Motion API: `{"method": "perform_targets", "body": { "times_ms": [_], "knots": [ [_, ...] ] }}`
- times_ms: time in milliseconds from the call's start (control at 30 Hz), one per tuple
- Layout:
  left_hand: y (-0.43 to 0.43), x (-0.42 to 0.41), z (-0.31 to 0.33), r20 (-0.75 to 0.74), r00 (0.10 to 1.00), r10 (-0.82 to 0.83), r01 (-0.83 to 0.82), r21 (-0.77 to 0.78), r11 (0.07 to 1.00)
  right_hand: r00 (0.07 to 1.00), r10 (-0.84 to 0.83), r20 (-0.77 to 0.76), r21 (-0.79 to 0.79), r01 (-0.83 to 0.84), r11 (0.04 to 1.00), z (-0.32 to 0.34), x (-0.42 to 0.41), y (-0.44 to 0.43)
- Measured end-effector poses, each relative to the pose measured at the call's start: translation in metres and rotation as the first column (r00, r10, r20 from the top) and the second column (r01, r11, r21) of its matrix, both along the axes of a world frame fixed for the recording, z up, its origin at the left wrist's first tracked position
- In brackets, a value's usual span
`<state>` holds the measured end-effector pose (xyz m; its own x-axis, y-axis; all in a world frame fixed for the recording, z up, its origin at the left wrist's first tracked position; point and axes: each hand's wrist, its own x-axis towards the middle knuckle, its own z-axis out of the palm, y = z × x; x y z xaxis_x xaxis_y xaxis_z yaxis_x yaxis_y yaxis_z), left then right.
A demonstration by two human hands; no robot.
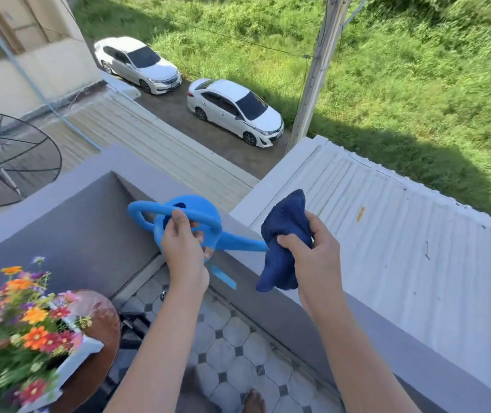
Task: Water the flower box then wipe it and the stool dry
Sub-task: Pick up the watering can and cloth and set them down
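At the balcony wall's corner, the left hand (183,245) curls around the loop handle of a light-blue plastic watering can (190,222), probably parking it on the grey ledge (268,281). The right hand (312,248) bunches a dark-blue terry cloth (283,234), ready for wiping. Lower left, the white flower box (68,368) sits on a wet-looking round brown stool (101,320).

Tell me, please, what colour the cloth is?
Dark blue; the head view shows the cloth best.
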<state>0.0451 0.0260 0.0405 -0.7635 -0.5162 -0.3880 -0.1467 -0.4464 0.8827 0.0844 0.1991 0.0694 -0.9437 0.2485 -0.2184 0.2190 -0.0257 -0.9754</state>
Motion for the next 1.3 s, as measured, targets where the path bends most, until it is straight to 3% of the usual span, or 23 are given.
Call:
{"method": "perform_targets", "body": {
  "times_ms": [233,367,600,767,933,1100,1300],
  "knots": [
    [-0.083,0.009,-0.098,0.222,0.974,-0.03,0.075,-0.197,0.978,0.948,0.299,0.108,0.074,-0.307,0.949,-0.054,-0.023,-0.074],
    [-0.115,0.002,-0.198,0.383,0.923,-0.015,0.111,-0.229,0.967,0.904,0.377,0.202,0.136,-0.407,0.903,-0.128,-0.046,-0.115],
    [-0.151,-0.012,-0.401,0.609,0.792,-0.032,0.22,-0.237,0.946,0.811,0.445,0.379,0.193,-0.54,0.819,-0.317,-0.072,-0.146],
    [-0.176,-0.05,-0.547,0.651,0.758,-0.026,0.27,-0.278,0.922,0.769,0.465,0.438,0.229,-0.596,0.77,-0.483,-0.103,-0.172],
    [-0.19,-0.059,-0.688,0.686,0.727,-0.039,0.262,-0.225,0.938,0.695,0.49,0.526,0.203,-0.663,0.721,-0.635,-0.131,-0.194],
    [-0.21,-0.076,-0.765,0.661,0.748,-0.057,0.24,-0.19,0.952,0.66,0.55,0.512,0.191,-0.712,0.676,-0.716,-0.152,-0.222],
    [-0.237,-0.082,-0.813,0.628,0.778,-0.03,0.171,-0.165,0.971,0.665,0.605,0.438,0.236,-0.734,0.637,-0.752,-0.181,-0.266]
  ]
}}
